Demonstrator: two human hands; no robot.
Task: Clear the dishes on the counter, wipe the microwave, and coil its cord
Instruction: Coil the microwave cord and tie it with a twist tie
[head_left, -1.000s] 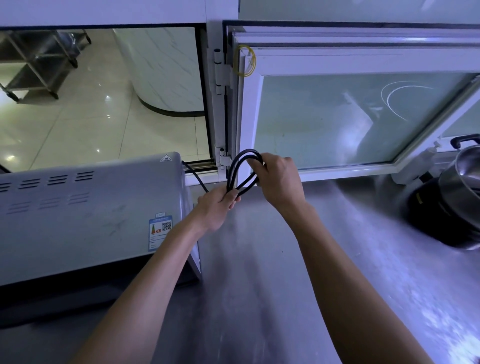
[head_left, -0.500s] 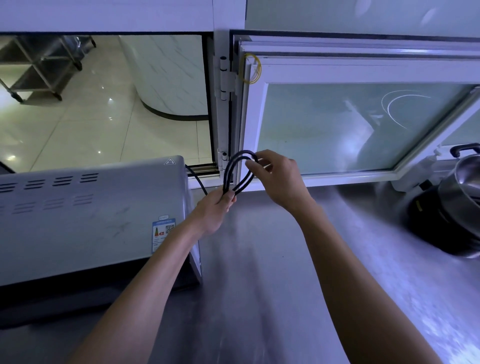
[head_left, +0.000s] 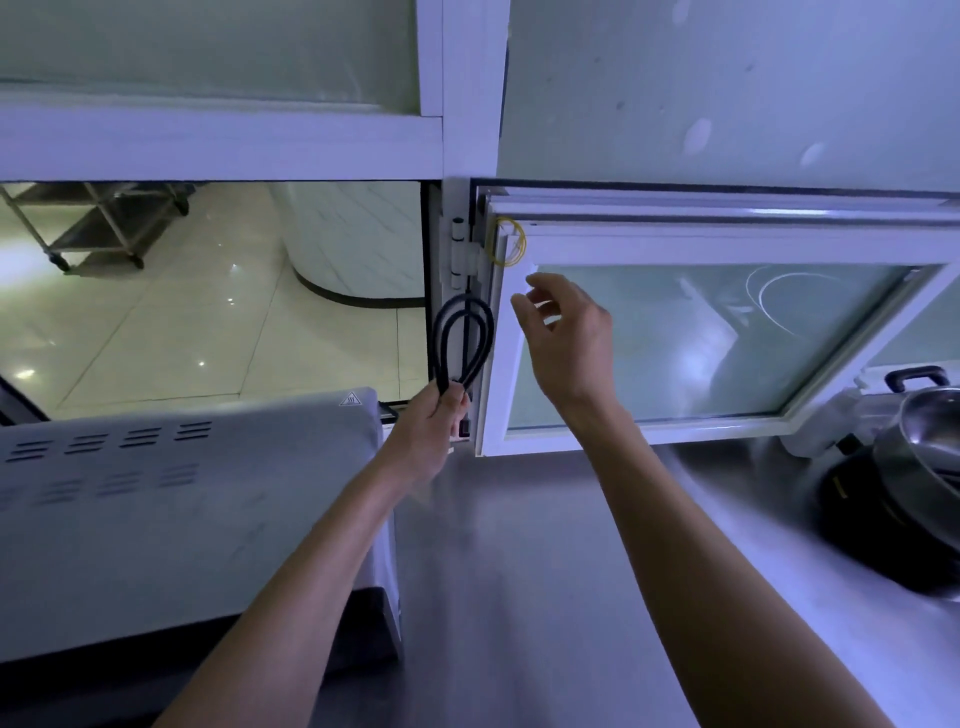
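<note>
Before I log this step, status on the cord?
Left hand shut on looped cord. Right hand open, reaching toward yellow rubber band on window frame. Nothing in the way.

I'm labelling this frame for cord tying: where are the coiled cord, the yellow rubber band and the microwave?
coiled cord (head_left: 464, 340): head view, on the loop's black strand.
yellow rubber band (head_left: 521, 244): head view, its right arc.
microwave (head_left: 182, 499): head view, its grey top panel.

Single head-worn view, looking forward and down, close over the counter (head_left: 545, 597) and window frame (head_left: 675, 244)
</note>
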